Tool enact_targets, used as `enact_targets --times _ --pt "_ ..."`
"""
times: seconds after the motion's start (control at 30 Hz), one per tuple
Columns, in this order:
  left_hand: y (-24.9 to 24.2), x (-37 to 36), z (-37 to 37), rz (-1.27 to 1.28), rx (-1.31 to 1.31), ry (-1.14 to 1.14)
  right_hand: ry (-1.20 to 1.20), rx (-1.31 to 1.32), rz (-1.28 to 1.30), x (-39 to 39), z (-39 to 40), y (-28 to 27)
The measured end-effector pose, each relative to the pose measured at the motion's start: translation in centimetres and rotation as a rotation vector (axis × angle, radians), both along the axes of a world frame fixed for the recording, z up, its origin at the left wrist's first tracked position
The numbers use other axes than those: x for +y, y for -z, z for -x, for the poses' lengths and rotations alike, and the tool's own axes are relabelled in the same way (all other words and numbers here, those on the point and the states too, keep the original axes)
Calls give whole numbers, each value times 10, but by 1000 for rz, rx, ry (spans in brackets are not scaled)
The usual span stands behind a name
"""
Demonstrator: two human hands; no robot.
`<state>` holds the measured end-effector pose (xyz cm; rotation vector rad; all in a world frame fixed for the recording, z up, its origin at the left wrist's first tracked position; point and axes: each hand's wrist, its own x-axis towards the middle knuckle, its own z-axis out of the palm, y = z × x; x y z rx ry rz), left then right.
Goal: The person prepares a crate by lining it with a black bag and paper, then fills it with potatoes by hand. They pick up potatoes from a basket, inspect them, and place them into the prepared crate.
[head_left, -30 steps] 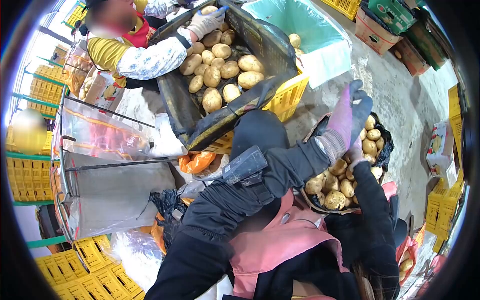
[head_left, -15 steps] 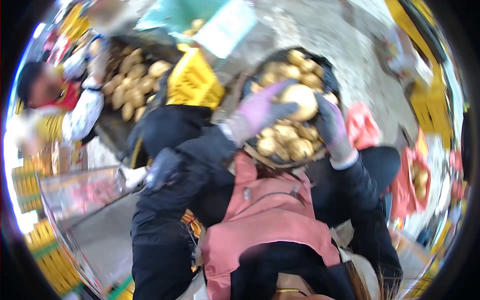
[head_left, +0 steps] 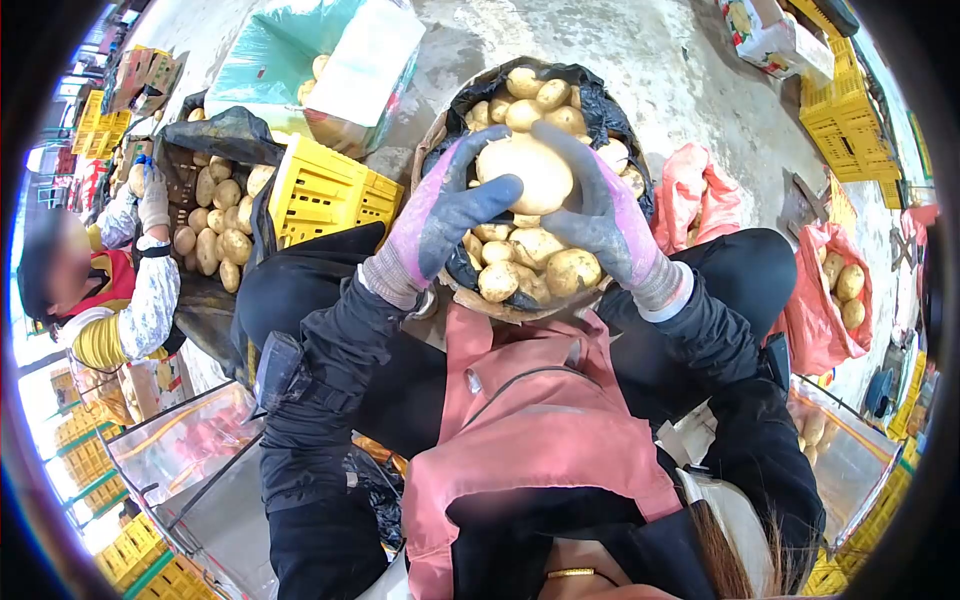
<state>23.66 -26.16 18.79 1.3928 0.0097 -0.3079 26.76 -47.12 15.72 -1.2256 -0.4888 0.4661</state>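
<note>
Between my two gloved hands sits a large pale potato (head_left: 525,174), held up above a round basket (head_left: 436,150) lined with black plastic. My left hand (head_left: 445,210) curls round the potato's left side, with the thumb across its lower edge. On the opposite side my right hand (head_left: 608,205) grips it, fingers at the top and thumb below. Both gloves are grey and purple. Smaller potatoes (head_left: 540,250) fill the basket beneath, some hidden by my hands and the big potato.
A yellow crate (head_left: 325,195) stands left of the basket, beside a heap of potatoes (head_left: 222,225) where a co-worker's gloved hand (head_left: 153,195) holds a potato. A box lined with green plastic (head_left: 265,75) is behind. Red bags (head_left: 825,300) of potatoes lie right.
The view has swung and become sharper. My hands have turned the large potato and now hold it from both sides, nearer the basket's middle. The co-worker's hand has lifted a potato.
</note>
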Motion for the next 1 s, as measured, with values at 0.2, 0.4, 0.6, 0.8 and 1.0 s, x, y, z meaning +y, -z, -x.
enact_targets --times 0.2,0.4,0.6,0.8,1.0 --pt "2 -5 1 -83 -202 -26 39 128 32 5 -4 -6" --pt "0 14 1 -287 -189 -114 14 65 27 17 -3 10" --pt "-34 155 9 677 -172 -945 165 -361 747 10 -21 116" --pt "-43 182 45 1205 -293 -945 -210 -681 1291 70 -14 163" --pt "-23 136 16 577 -336 -731 -442 -527 1389 123 -39 181"
